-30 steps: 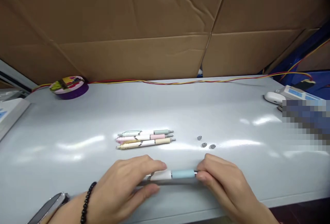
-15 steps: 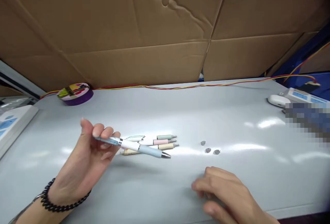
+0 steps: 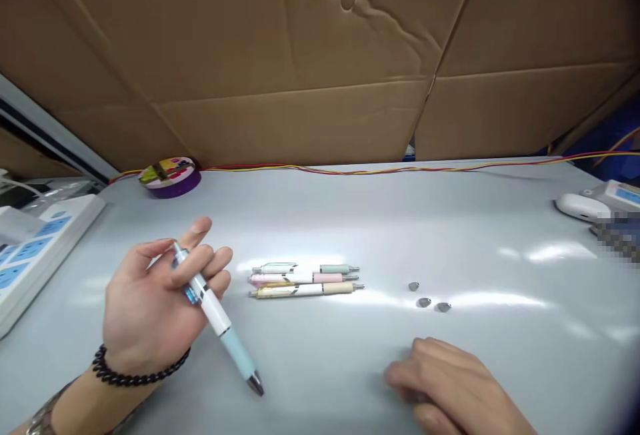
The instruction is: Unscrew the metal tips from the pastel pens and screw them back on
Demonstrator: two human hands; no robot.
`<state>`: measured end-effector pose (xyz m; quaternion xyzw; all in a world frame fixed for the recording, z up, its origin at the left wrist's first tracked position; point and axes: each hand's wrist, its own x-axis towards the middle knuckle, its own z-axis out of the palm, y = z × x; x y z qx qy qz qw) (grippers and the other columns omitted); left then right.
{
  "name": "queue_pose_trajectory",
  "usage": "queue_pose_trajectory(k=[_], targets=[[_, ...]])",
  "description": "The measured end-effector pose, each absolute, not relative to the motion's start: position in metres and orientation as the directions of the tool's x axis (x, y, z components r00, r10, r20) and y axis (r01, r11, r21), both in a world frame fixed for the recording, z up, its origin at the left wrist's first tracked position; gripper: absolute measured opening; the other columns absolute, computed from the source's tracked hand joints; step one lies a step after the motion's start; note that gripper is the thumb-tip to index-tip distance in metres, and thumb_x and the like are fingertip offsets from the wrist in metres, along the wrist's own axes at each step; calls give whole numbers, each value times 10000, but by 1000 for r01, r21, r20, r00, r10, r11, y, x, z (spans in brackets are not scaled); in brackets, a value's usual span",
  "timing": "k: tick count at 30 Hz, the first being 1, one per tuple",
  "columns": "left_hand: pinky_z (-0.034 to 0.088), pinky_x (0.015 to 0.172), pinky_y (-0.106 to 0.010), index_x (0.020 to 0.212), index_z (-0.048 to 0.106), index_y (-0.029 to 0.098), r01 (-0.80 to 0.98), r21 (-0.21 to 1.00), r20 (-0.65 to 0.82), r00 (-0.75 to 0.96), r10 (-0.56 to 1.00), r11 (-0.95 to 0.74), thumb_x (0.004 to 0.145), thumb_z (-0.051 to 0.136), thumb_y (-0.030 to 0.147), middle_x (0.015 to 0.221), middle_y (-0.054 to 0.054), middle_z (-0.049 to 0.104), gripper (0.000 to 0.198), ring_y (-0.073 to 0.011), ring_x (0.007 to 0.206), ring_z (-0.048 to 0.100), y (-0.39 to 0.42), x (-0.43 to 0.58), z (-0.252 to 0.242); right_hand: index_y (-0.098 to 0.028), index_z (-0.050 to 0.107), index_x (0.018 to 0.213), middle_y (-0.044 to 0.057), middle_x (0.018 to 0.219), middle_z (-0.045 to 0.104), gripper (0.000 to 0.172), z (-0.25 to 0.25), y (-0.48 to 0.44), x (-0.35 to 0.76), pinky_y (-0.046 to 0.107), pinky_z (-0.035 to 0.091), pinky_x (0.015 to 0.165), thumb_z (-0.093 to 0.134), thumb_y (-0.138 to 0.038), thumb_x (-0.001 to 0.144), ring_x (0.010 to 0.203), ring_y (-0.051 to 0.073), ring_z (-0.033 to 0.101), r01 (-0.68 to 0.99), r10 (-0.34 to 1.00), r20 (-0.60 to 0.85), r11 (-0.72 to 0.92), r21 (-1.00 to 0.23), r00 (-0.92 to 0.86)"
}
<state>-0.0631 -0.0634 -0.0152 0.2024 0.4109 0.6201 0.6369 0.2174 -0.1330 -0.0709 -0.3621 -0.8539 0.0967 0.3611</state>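
A light-blue and white ballpoint pen [image 3: 216, 313] is in my left hand [image 3: 157, 295], palm up, with the fingers wrapped round its clip end. Its silver tip slants down toward the front of the table. My right hand [image 3: 450, 381] hovers low at the front right, fingers loosely bent, thumb apart, and nothing visible in it. Right of my left hand lie three pens side by side: a green one [image 3: 335, 269], a pink one [image 3: 327, 278] and a yellow one [image 3: 337, 287], without tip cones. Beyond my right hand are three small grey pen tips [image 3: 425, 302].
A purple round tape roll [image 3: 175, 185] sits at the back left. White power strips stand at the left [image 3: 60, 241] and far right [image 3: 617, 195], with a white mouse [image 3: 583, 207] nearby. Red and yellow wires [image 3: 320, 170] run along the cardboard wall [image 3: 300, 121].
My left hand has turned the pen from nearly level to slanting steeply down, its tip now nearer the table's front. The camera view has shifted left. My right hand stays low, slightly more curled.
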Motion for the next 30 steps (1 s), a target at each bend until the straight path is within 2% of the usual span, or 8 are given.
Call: queue_pose_trajectory(k=[5, 11, 15, 17, 20, 25, 28, 30], targets=[[279, 356, -201, 667, 388, 200, -649, 746, -247, -59, 967, 151, 578, 407, 115, 448, 76, 17, 125, -117, 419, 196, -66, -61, -14, -228, 542, 831, -45, 540, 614, 353, -64, -130, 215, 199, 473, 496, 261, -377, 984, 464, 102, 587, 568, 696, 512, 713, -412, -503], [240, 365, -203, 639, 379, 191, -611, 781, -207, -57, 977, 130, 588, 370, 115, 438, 72, 18, 91, -117, 443, 143, -65, -62, -18, -234, 555, 858, -42, 570, 636, 317, -66, -131, 218, 190, 481, 498, 289, -354, 981, 481, 105, 604, 565, 687, 518, 721, -400, -510], [268, 371, -193, 629, 384, 188, -615, 783, -162, -60, 985, 91, 623, 370, 121, 440, 73, 31, 68, -115, 446, 150, -65, -60, -19, -233, 554, 863, -39, 570, 628, 316, -67, -131, 218, 180, 484, 495, 285, -346, 982, 487, 102, 605, 558, 691, 495, 720, -412, -527], [309, 387, -190, 660, 418, 184, -626, 774, -160, -49, 986, 94, 692, 382, 140, 458, 72, 86, 65, -114, 454, 202, -66, -57, -18, -233, 548, 876, -28, 591, 648, 307, -66, -131, 217, 182, 489, 496, 283, -350, 980, 514, 111, 625, 570, 693, 496, 717, -401, -524], [406, 458, -214, 724, 458, 183, -621, 768, -181, 23, 983, 156, 796, 412, 170, 529, 51, 266, 87, -118, 511, 327, -66, -52, -19, -235, 534, 916, -22, 629, 676, 283, -64, -131, 217, 171, 509, 519, 297, -377, 975, 569, 116, 660, 591, 684, 504, 721, -361, -527], [484, 681, -238, 791, 514, 182, -503, 820, -99, 344, 934, 272, 902, 478, 202, 741, 4, 492, 118, -106, 670, 477, -76, -40, -28, -193, 478, 1139, 20, 818, 719, 367, -66, -135, 221, 175, 555, 623, 352, -474, 939, 698, 131, 698, 631, 691, 516, 705, -325, -506], [483, 789, -267, 836, 545, 190, -372, 882, -50, 536, 842, 289, 921, 511, 287, 870, -32, 583, 133, -126, 795, 556, -90, -32, -34, -203, 482, 1163, 23, 864, 720, 311, -69, -137, 222, 186, 557, 663, 398, -405, 943, 739, 139, 696, 623, 693, 523, 704, -341, -496], [486, 837, -315, 895, 560, 210, -220, 955, -29, 596, 803, 197, 928, 502, 307, 984, -59, 615, 117, -166, 901, 591, -98, -30, -37, -227, 517, 1122, 6, 843, 717, 213, -71, -139, 226, 184, 550, 639, 418, -293, 946, 713, 134, 687, 594, 682, 575, 711, -377, -452]])
